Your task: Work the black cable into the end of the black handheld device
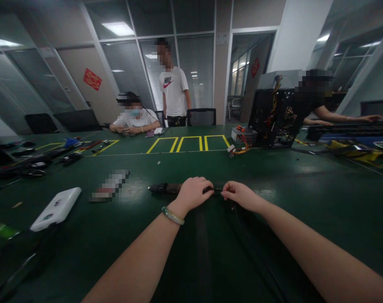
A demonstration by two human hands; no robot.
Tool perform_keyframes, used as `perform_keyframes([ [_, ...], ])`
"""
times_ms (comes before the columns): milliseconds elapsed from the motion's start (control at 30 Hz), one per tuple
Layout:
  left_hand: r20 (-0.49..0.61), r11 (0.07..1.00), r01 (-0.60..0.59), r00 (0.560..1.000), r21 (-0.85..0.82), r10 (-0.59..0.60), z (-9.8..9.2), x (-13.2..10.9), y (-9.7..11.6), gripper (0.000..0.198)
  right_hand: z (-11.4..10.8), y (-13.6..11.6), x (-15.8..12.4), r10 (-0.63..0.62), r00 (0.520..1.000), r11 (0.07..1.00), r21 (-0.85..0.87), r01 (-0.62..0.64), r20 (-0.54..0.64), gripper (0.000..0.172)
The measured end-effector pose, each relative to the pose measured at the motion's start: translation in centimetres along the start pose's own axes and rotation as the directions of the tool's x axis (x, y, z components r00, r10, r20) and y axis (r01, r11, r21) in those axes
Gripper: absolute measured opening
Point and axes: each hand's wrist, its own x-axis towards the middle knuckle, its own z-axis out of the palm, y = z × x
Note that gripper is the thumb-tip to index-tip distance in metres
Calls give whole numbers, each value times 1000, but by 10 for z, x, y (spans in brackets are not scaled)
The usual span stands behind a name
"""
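Observation:
A dark electric screwdriver (170, 188), a long cylinder with a ridged collar and a small metal tip, lies on the green table with its tip toward the left. My left hand (195, 190) is closed over its rear part and hides that section. Close to the rear end, my right hand (237, 194) pinches with thumb and forefinger. A black cable (254, 244) runs from under these fingers toward the table's near edge. The exact piece between the right fingertips is small and blurred. A narrow gap separates the two hands.
A white box-like device (57, 208) and a blurred-out flat object (111, 185) lie to the left. Yellow tape (189, 137) marks the far table. A power supply (243, 135) with wires stands by an open computer case (271, 120) at the right. Several people are around the table.

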Motion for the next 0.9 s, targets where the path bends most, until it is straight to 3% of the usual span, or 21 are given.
perform_keyframes([
  [267,-47,1000,-24,999,-20,23,1,-5,1,17,12,-8,-4,-88,990,953,-298,51,-113,12],
  [667,-44,995,-47,998,-89,43,-4,-8,4,17,11,-12,-5,-110,983,955,-289,64,-145,12],
  [900,105,998,-46,993,-30,49,-10,-9,15,6,6,-18,-14,-134,990,913,-392,108,-39,8],
])
